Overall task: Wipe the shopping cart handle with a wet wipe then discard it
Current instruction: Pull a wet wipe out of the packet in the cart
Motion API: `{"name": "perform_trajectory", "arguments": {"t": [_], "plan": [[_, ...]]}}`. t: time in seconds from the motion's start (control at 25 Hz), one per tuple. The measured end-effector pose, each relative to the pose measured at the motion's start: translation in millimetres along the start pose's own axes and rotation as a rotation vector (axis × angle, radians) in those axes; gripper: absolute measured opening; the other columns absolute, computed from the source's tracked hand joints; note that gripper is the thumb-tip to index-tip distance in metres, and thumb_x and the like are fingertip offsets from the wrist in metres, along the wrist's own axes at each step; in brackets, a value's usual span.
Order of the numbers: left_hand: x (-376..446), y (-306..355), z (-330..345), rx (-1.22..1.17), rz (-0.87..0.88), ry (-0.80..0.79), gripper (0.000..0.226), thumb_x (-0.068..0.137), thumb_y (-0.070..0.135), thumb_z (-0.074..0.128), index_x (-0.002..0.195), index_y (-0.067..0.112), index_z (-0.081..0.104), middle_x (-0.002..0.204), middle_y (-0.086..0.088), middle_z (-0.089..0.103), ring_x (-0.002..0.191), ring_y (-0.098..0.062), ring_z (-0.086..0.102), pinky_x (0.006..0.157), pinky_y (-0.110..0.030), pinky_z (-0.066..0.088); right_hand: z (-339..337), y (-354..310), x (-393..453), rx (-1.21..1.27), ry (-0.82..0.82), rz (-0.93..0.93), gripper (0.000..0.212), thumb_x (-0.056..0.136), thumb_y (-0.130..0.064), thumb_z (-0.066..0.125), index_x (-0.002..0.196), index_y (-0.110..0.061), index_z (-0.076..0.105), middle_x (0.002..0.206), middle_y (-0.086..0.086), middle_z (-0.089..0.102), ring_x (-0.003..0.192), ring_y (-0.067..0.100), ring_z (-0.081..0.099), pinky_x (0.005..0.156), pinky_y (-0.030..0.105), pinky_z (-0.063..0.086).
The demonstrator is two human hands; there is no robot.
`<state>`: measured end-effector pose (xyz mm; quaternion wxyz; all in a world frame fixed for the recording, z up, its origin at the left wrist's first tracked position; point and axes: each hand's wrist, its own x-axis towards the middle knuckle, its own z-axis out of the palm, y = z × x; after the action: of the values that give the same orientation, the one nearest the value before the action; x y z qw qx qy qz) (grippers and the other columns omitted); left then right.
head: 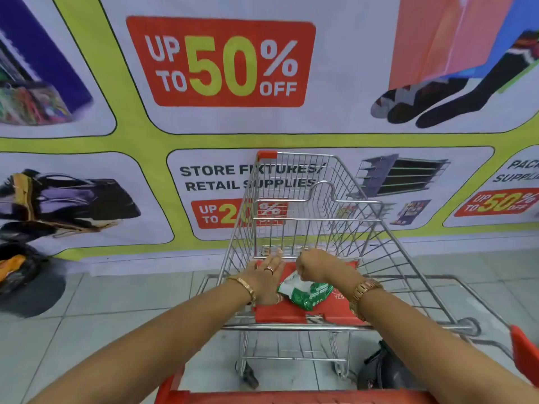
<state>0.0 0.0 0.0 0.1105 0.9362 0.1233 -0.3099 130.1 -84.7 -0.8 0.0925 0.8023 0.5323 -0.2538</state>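
The shopping cart's red handle [291, 398] runs along the bottom edge of the view, close to me. A green and white wet wipe pack [309, 293] lies on the red child-seat flap [280, 314] inside the wire cart [376, 228]. My left hand [267, 277] lies flat on the flap, fingers stretched out, with its thumb against the pack's left edge. My right hand [318, 266] hovers over the pack's top with its fingers curled down and pinched at the white opening. What the fingertips hold is hidden.
A large printed sale banner [221, 62] covers the wall right behind the cart. A black bag [382, 371] sits low at the right under the cart's seat. Dark bags [20, 269] lie on the tiled floor [116, 301] at the far left.
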Motion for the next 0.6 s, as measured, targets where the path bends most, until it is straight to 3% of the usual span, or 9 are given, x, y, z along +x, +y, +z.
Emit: {"name": "perform_trajectory", "arguments": {"t": [0.2, 0.36, 0.48, 0.6], "plan": [[24, -1, 11, 0.067, -0.011, -0.222, 0.082, 0.092, 0.035, 0.04, 0.146, 0.015, -0.019, 0.155, 0.0, -0.027, 0.146, -0.019, -0.012, 0.12, -0.05, 0.001, 22, -4, 15, -0.101, -0.163, -0.061, 0.018, 0.084, -0.01, 0.056, 0.098, 0.001, 0.062, 0.103, 0.02, 0.066, 0.091, 0.031, 0.059, 0.076, 0.035, 0.046], [35, 6, 21, 0.088, -0.022, -0.302, 0.082, 0.091, 0.033, 0.04, 0.145, 0.018, -0.021, 0.155, 0.004, -0.027, 0.146, -0.018, -0.01, 0.117, -0.057, 0.006, 29, -2, 22, -0.153, -0.162, -0.062, 0.013, 0.086, -0.014, 0.053, 0.088, -0.005, 0.062, 0.092, 0.021, 0.064, 0.081, 0.029, 0.052, 0.071, 0.033, 0.043], [38, 6, 23, 0.093, -0.028, -0.331, 0.083, 0.091, 0.035, 0.039, 0.145, 0.018, -0.021, 0.155, 0.004, -0.027, 0.147, -0.018, -0.009, 0.118, -0.055, 0.003, 30, -2, 25, -0.096, -0.122, 0.003, 0.028, 0.09, -0.023, 0.05, 0.09, 0.002, 0.062, 0.096, 0.023, 0.066, 0.075, 0.028, 0.052, 0.069, 0.032, 0.045], [39, 6, 24, 0.101, -0.035, -0.349, 0.083, 0.09, 0.035, 0.039, 0.145, 0.017, -0.021, 0.155, 0.004, -0.027, 0.147, -0.019, -0.009, 0.118, -0.055, 0.002, 30, 7, 29, -0.013, -0.121, 0.034, 0.027, 0.085, -0.016, 0.056, 0.062, -0.003, 0.058, 0.073, 0.019, 0.062, 0.071, 0.027, 0.053, 0.063, 0.029, 0.042]]}}
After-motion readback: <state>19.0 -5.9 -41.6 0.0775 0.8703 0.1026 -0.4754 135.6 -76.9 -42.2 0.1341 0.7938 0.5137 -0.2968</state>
